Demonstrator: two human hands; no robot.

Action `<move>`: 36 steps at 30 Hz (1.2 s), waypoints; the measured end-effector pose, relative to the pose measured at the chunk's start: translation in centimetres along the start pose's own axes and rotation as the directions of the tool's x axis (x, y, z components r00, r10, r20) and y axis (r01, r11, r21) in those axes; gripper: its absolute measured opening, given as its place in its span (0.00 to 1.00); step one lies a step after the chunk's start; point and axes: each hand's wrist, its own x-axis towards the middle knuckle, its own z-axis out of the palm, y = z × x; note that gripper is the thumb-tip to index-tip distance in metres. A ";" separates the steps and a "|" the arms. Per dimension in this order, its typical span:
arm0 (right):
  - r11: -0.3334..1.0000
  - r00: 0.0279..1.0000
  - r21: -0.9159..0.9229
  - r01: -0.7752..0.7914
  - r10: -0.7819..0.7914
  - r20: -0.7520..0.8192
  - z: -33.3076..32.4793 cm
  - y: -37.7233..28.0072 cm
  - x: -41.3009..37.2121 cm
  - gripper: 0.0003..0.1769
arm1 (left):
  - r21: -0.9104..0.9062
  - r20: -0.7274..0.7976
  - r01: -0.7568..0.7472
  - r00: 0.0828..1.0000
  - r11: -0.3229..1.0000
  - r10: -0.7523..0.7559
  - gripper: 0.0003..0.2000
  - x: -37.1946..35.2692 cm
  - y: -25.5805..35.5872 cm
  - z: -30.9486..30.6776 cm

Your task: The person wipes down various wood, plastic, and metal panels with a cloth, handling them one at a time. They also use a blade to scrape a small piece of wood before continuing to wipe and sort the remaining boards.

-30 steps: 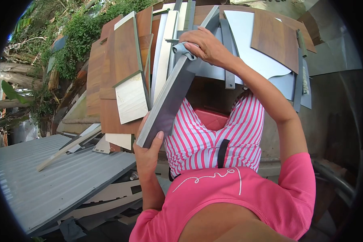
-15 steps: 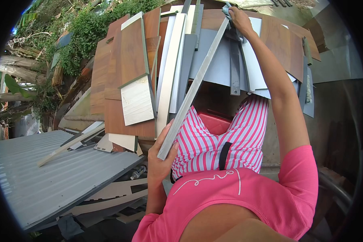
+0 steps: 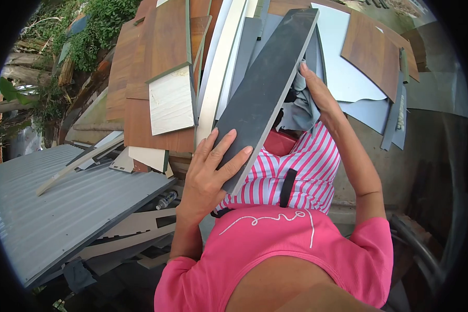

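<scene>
A long dark grey board (image 3: 268, 93) slants over my lap, its broad face turned up and its pale edge towards the right. My left hand (image 3: 208, 174) grips the near end, several fingers spread across the dark face. Along the right edge, about midway, my right hand (image 3: 321, 96) holds a crumpled grey cloth (image 3: 300, 106). The cloth hangs beside and partly under the board. How far it touches the underside is hidden.
Brown wood-look panels (image 3: 164, 47) lie ahead on the left, with a white-faced piece (image 3: 171, 101) and long pale strips (image 3: 221, 73). Another brown panel (image 3: 372, 52) rests on white sheets (image 3: 333, 41) at right. A corrugated metal sheet (image 3: 78, 203) and a small bottle (image 3: 166, 200) are at left.
The board has rolled from edge-up to broad face up. My right hand has come from its far end down to the middle of the right edge with the cloth. My left hand now lies over the face.
</scene>
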 end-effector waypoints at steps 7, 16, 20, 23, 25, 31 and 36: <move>0.955 0.966 0.220 -0.198 0.153 0.206 6.3 -1.7 -5.7 0.40 | 0.011 -0.020 -0.018 1.000 1.000 0.018 0.25 -0.3 0.0 1.6; 0.777 0.950 0.555 -0.297 0.298 0.092 6.3 -0.1 -5.8 0.21 | -0.645 -0.323 0.176 0.819 0.744 -0.474 0.62 -2.8 -0.4 1.7; 0.740 0.968 0.627 -0.242 0.228 0.104 6.8 -1.2 -6.2 0.22 | -0.986 0.131 0.040 0.781 -0.161 -0.611 0.56 -1.5 1.8 2.1; 0.823 0.970 0.519 -0.233 0.235 0.062 7.0 0.5 -5.7 0.27 | -0.888 0.285 -0.002 0.782 -0.459 -0.555 0.35 -0.1 2.0 3.0; 0.923 0.970 0.301 -0.241 0.223 0.093 6.0 0.8 -5.7 0.29 | -0.855 0.372 0.026 0.728 -0.518 -0.576 0.28 0.8 2.0 2.9; 0.884 0.997 -0.462 0.072 -0.057 0.047 0.8 -2.3 -7.2 0.32 | -0.827 0.353 -0.027 0.752 -0.562 -0.556 0.22 0.7 0.7 3.1; 0.930 0.928 -0.081 0.358 -0.364 -0.079 4.0 -7.0 -9.1 0.30 | -0.825 0.311 -0.099 0.744 -0.557 -0.592 0.27 0.9 0.9 3.4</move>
